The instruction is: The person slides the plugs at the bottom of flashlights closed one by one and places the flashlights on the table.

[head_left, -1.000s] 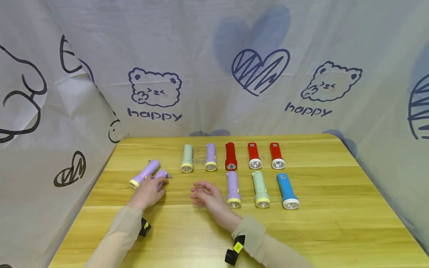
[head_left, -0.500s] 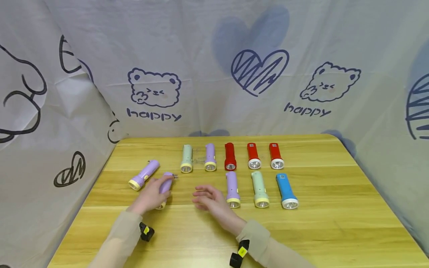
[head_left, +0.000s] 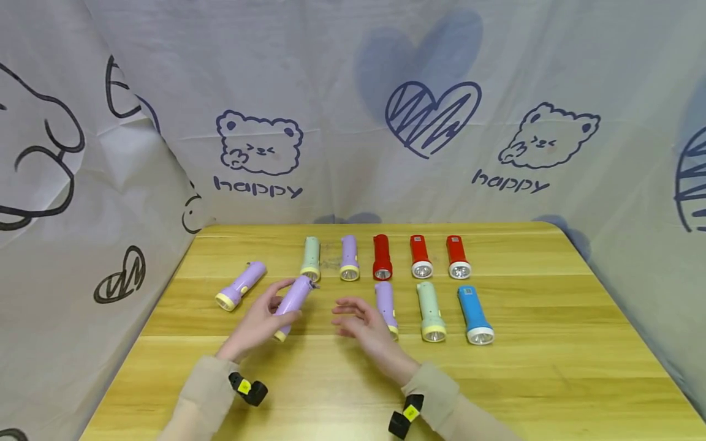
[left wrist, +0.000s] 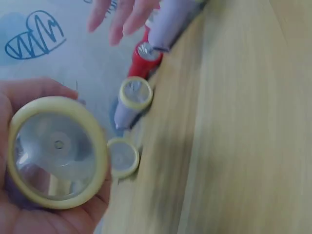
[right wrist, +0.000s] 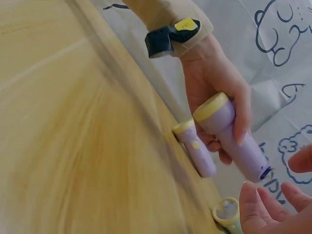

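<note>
My left hand (head_left: 255,323) grips a purple flashlight (head_left: 294,299) round its barrel, raised above the table. Its pale-yellow lens rim (left wrist: 100,146) faces the left wrist camera, and the tail, with a small dark piece at its end, points away and to the right. My right hand (head_left: 374,340) is held just right of it, fingers loosely bent, nothing in them. In the right wrist view, the right fingertips (right wrist: 249,195) are close to the held flashlight's tail. Left of my left hand, another purple flashlight (head_left: 245,282) lies slanted on the table.
A back row holds a green flashlight (head_left: 311,252), a purple one (head_left: 349,252), a dark red one (head_left: 381,252) and two red ones with white rims. In front lie a purple flashlight (head_left: 384,299), partly behind my right hand, a green one (head_left: 427,303) and a blue one (head_left: 471,308).
My left hand has lifted the purple flashlight off the table and carried it rightward, away from the slanted one. My right hand has shifted slightly right, still holding nothing.
</note>
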Demonstrator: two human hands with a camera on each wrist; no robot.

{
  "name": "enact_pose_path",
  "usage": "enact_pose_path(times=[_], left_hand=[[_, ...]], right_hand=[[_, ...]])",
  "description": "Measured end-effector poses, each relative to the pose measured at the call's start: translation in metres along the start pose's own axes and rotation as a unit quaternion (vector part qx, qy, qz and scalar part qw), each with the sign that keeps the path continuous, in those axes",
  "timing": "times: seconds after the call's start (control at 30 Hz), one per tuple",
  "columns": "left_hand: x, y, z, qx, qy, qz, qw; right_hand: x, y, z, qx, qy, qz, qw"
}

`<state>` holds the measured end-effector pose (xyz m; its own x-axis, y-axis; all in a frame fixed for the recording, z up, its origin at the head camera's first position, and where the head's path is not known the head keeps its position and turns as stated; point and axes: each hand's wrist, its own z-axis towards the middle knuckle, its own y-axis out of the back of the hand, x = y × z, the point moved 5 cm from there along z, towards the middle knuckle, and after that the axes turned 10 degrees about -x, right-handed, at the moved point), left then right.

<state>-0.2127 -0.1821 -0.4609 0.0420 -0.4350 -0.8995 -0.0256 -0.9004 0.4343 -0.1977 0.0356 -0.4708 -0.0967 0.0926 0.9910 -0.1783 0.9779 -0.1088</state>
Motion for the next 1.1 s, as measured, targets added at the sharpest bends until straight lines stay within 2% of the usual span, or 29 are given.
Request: enact_pose_path(times=[0.1,0.2,0.33,0.47,0.63,0.8,0.9,0.97,1.1], left_hand=[[-0.005,-0.008,0.0,0.004,0.007,-0.031,0.9995],[-0.013,-0.016,0.0,0.025,0.009,-0.063,0.9976],[-0.021,-0.03,-0.002,0.068,0.01,-0.122,0.9901],[-0.031,-0.043,-0.001,0.088,-0.003,-0.155,0.9839],[-0.042,-0.054,-0.002,0.089,-0.049,-0.125,0.987],[-0.048,-0.065,-0.003,0.072,-0.102,-0.104,0.9867],[-0.051,-0.069,-0.003,0.047,-0.144,-0.085,0.9849],[-0.053,-0.072,-0.004,0.031,-0.18,-0.057,0.9815],[-0.061,-0.079,-0.009,0.016,-0.247,-0.008,0.9689]], right_hand=[[0.007,0.008,0.0,-0.013,0.016,-0.012,0.9997],[0.013,0.015,0.001,-0.022,0.029,-0.019,0.9991],[0.023,0.024,0.001,-0.033,0.046,-0.025,0.9981],[0.033,0.034,0.0,-0.054,0.078,-0.035,0.9949],[0.046,0.046,-0.001,-0.084,0.145,-0.066,0.9837],[0.055,0.055,-0.009,-0.103,0.239,-0.115,0.9588],[0.057,0.058,-0.013,-0.096,0.274,-0.13,0.9479],[0.058,0.059,-0.014,-0.089,0.282,-0.131,0.9463],[0.057,0.06,-0.015,-0.076,0.273,-0.124,0.9511]])
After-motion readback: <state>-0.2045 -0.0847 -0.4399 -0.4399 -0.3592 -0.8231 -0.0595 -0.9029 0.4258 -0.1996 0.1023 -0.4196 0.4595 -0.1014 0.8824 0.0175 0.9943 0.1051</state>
